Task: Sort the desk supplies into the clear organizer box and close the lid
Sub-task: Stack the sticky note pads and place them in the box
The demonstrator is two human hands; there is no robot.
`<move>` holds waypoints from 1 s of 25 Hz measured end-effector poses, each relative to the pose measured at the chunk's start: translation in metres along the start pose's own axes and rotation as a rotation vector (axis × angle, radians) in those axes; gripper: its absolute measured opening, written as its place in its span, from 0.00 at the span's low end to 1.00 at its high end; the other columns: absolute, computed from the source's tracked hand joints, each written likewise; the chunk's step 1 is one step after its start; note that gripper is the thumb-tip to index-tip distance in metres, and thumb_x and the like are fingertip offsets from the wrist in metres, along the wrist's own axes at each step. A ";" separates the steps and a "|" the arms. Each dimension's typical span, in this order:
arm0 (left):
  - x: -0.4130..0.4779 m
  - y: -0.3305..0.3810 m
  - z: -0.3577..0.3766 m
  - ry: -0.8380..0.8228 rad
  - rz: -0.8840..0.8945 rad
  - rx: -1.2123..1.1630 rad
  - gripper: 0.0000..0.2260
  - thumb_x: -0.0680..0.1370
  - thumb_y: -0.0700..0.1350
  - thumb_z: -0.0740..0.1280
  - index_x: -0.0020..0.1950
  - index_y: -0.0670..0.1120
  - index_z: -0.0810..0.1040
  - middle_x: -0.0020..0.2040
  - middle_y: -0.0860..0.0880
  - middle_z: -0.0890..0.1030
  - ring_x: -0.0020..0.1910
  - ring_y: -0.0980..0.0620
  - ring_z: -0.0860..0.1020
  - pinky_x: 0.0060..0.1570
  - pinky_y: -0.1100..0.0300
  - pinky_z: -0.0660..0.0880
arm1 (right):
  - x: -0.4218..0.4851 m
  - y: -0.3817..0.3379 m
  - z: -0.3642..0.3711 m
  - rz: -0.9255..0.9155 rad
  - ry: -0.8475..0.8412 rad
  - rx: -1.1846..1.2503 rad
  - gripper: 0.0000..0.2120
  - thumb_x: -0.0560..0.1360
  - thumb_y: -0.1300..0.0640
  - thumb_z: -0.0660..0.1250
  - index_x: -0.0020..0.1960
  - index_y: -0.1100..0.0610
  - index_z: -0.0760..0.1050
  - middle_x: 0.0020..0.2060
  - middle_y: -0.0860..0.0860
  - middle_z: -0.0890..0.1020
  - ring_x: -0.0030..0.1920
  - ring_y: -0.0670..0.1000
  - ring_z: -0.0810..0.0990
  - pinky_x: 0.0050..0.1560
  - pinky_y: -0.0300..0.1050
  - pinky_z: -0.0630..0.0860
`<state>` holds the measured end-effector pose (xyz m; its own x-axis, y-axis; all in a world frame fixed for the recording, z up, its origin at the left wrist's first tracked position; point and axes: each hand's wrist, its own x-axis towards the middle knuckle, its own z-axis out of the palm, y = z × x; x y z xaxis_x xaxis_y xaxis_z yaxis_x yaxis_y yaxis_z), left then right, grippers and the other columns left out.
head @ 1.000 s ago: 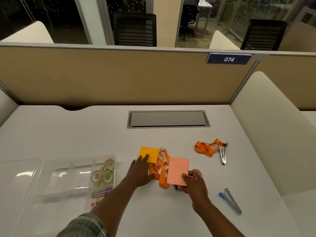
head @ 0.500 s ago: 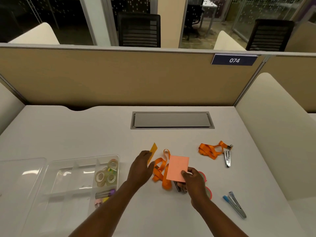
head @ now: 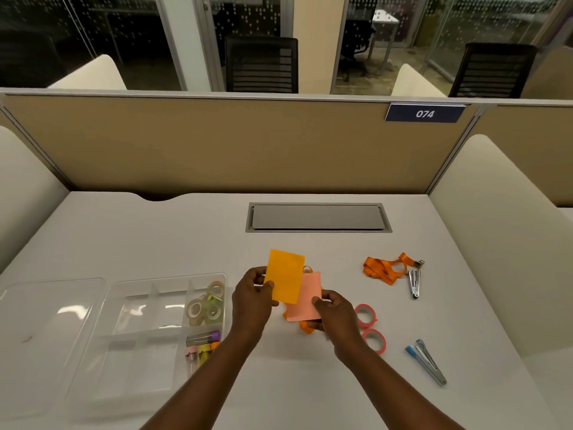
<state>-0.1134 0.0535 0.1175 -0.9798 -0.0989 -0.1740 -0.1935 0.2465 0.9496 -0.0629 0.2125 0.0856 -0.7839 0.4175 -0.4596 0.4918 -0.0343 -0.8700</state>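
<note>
left hand pinched an orange note pad; right hand pinched a pink note pad. the orange pad had risen off the surface, overlapping the pink.

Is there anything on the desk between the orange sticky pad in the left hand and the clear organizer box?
Nothing visible. The left hand holds the orange sticky pad just right of the clear organizer box, with only bare desk between them. The box is open, and its lid lies on its far left side.

A dark blue plate on the partition reads "074".
</note>
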 end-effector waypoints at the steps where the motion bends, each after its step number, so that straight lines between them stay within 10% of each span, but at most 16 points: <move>1: -0.003 0.003 -0.004 0.024 0.062 0.046 0.06 0.79 0.40 0.66 0.54 0.51 0.76 0.48 0.48 0.81 0.37 0.52 0.82 0.31 0.64 0.77 | -0.002 -0.001 0.002 -0.002 -0.002 0.014 0.06 0.79 0.56 0.66 0.56 0.53 0.77 0.53 0.56 0.82 0.39 0.53 0.86 0.44 0.56 0.85; 7: -0.026 0.011 -0.019 0.091 0.496 0.419 0.05 0.76 0.39 0.68 0.46 0.47 0.73 0.40 0.53 0.74 0.35 0.56 0.72 0.32 0.69 0.67 | -0.027 -0.014 0.023 -0.007 -0.027 0.095 0.05 0.78 0.55 0.66 0.54 0.50 0.77 0.50 0.54 0.83 0.41 0.54 0.86 0.36 0.43 0.83; 16: -0.046 -0.007 -0.028 -0.047 0.579 0.555 0.09 0.79 0.51 0.66 0.53 0.47 0.81 0.46 0.50 0.83 0.40 0.54 0.80 0.37 0.73 0.65 | -0.054 -0.021 0.051 0.033 -0.160 0.246 0.09 0.81 0.56 0.62 0.54 0.54 0.80 0.49 0.57 0.86 0.47 0.54 0.87 0.41 0.46 0.83; 25: -0.037 -0.010 -0.071 -0.078 0.711 0.491 0.06 0.78 0.38 0.66 0.52 0.46 0.81 0.50 0.46 0.76 0.44 0.50 0.77 0.36 0.61 0.77 | -0.063 -0.019 0.066 0.112 -0.185 0.437 0.12 0.79 0.47 0.65 0.59 0.51 0.78 0.52 0.56 0.85 0.51 0.59 0.85 0.46 0.53 0.84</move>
<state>-0.0717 -0.0140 0.1330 -0.8739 0.2984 0.3837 0.4835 0.6149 0.6230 -0.0477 0.1266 0.1189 -0.8090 0.2221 -0.5443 0.4031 -0.4645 -0.7885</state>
